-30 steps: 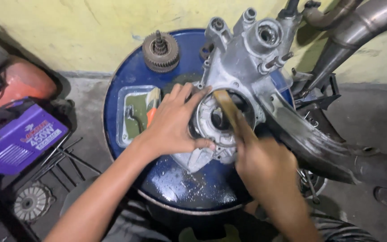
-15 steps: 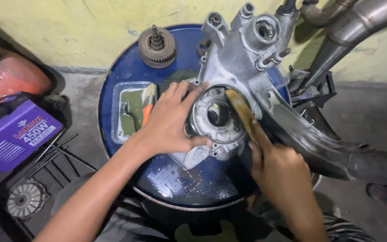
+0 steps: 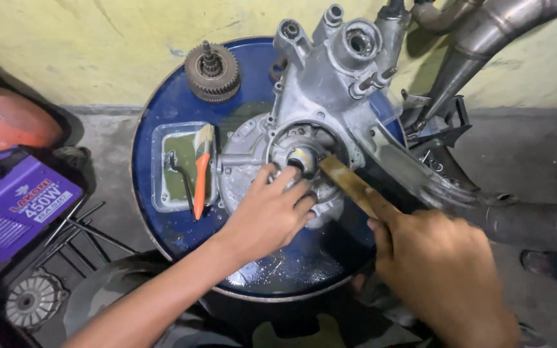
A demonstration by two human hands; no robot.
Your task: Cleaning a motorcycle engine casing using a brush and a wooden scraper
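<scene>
Engine casing [image 3: 330,122] is lying on the blue drum top [image 3: 162,109], the left hand [image 3: 269,216] spreading flat to steady it. Right hand [image 3: 439,270] is gripping a scraper [image 3: 349,183]; slipping on the oily metal could gouge the bearing seat.

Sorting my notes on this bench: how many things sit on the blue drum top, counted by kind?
Engine casing: 1
Gear cluster: 1
Tray: 1
Brushes: 2, an orange-handled brush in the tray and a wooden brush in the right hand
Total: 5
</scene>
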